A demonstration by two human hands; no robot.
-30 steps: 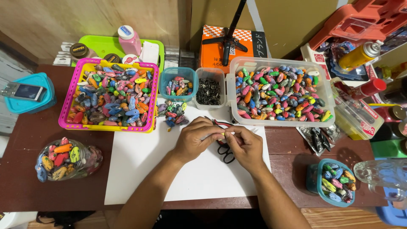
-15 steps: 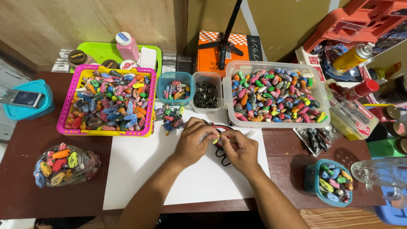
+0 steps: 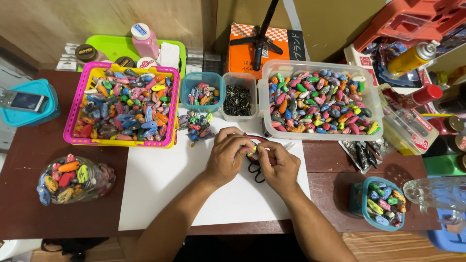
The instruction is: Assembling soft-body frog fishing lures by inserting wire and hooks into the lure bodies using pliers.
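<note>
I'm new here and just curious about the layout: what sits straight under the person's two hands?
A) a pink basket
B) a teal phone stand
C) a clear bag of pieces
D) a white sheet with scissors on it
D: both the left hand and right hand hover over the white sheet, with dark scissors lying just beneath them.

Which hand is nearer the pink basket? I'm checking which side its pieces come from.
Left. The left hand is just right of and below the pink basket, over the white sheet. The right hand lies farther right, beyond the left.
</note>
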